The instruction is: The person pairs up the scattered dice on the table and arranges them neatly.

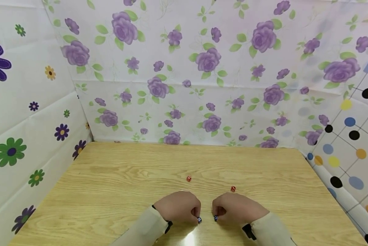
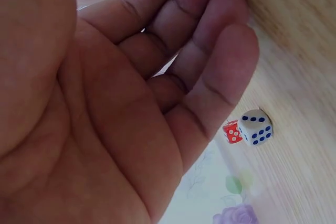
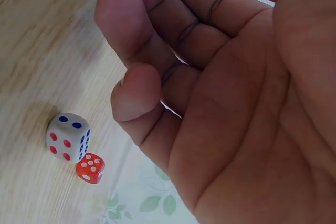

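Observation:
Fingertips of my left hand point(image 1: 180, 206) pinch a small dark blue die point(image 1: 199, 220) low over the table. Facing it, my right hand point(image 1: 237, 208) pinches another dark blue die point(image 1: 216, 218) at its fingertips. In the left wrist view the curled fingers hide that die, and a white die point(image 2: 255, 128) with blue pips stands beyond the little finger. The right wrist view likewise shows a white die point(image 3: 68, 137) with red and blue pips past the fingers. Both white dice are hidden by the hands in the head view.
Beyond the left hand lies a red die point(image 1: 188, 178); a second red die point(image 1: 233, 188) sits just past the right hand. The wooden table point(image 1: 125, 167) meets a flowered cloth wall point(image 1: 184, 102) at the back, with patterned cloth on both sides.

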The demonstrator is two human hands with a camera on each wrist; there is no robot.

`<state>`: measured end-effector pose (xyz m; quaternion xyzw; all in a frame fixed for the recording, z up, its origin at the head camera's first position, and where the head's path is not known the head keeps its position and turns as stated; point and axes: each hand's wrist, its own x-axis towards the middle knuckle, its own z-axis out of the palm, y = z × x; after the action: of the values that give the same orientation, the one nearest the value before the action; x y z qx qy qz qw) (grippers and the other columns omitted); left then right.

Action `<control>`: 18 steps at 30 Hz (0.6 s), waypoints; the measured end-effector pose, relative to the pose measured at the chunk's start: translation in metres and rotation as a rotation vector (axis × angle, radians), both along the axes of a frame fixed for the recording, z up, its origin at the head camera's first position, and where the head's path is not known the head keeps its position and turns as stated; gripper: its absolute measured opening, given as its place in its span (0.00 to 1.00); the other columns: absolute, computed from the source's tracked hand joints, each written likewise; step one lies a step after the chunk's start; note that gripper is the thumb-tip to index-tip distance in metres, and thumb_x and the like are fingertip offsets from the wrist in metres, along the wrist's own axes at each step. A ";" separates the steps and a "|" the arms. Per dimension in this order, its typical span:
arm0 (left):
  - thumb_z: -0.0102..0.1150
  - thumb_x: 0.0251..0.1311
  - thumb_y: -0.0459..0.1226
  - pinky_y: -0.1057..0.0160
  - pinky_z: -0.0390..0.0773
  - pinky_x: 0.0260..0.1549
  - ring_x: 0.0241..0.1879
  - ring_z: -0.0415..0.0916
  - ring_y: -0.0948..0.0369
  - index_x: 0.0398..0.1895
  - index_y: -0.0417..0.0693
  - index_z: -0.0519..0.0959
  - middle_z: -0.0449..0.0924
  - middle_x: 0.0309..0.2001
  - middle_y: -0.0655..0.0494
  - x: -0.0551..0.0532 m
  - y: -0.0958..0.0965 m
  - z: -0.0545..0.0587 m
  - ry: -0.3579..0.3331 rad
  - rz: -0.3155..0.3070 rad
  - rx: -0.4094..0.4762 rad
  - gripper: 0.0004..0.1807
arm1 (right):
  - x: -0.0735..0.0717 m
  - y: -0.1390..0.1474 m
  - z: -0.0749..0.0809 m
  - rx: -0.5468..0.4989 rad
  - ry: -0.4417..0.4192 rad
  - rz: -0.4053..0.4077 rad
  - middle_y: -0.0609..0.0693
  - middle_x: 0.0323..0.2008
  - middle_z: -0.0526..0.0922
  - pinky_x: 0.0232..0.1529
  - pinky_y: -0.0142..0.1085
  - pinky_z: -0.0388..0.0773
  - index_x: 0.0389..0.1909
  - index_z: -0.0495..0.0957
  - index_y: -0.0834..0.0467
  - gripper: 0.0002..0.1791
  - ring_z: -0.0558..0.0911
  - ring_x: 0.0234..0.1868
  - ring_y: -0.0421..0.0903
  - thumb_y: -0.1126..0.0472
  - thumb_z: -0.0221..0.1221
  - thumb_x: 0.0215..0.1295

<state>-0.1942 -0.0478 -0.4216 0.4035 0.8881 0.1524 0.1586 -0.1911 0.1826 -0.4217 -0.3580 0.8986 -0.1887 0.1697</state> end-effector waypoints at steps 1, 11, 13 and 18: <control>0.68 0.50 0.44 0.74 0.70 0.25 0.22 0.69 0.75 0.20 0.63 0.77 0.72 0.22 0.76 0.000 0.000 0.000 0.002 0.002 -0.003 0.08 | 0.000 0.000 -0.001 0.004 0.004 -0.003 0.31 0.24 0.74 0.29 0.27 0.70 0.26 0.77 0.43 0.10 0.70 0.25 0.30 0.63 0.64 0.55; 0.65 0.47 0.41 0.70 0.72 0.32 0.19 0.66 0.75 0.15 0.63 0.75 0.71 0.18 0.76 0.005 0.005 0.000 0.026 0.017 0.023 0.10 | 0.001 -0.001 -0.002 0.034 0.001 -0.013 0.31 0.23 0.73 0.28 0.28 0.69 0.25 0.76 0.43 0.09 0.70 0.24 0.30 0.62 0.64 0.56; 0.64 0.46 0.39 0.70 0.72 0.29 0.17 0.64 0.74 0.14 0.62 0.75 0.69 0.16 0.75 0.006 0.005 0.000 0.020 0.030 0.023 0.10 | 0.001 -0.001 -0.002 0.039 0.010 -0.014 0.31 0.23 0.73 0.28 0.28 0.69 0.25 0.76 0.43 0.10 0.70 0.24 0.30 0.62 0.64 0.56; 0.63 0.42 0.35 0.72 0.61 0.17 0.15 0.55 0.71 0.10 0.57 0.71 0.61 0.12 0.72 0.005 0.004 0.002 -0.003 0.046 0.033 0.13 | 0.000 -0.002 -0.003 0.030 0.023 0.000 0.31 0.23 0.73 0.28 0.27 0.70 0.25 0.77 0.44 0.10 0.70 0.24 0.30 0.63 0.65 0.55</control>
<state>-0.1894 -0.0443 -0.4200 0.3850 0.8944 0.1713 0.1500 -0.1908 0.1808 -0.4245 -0.3575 0.9032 -0.1708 0.1648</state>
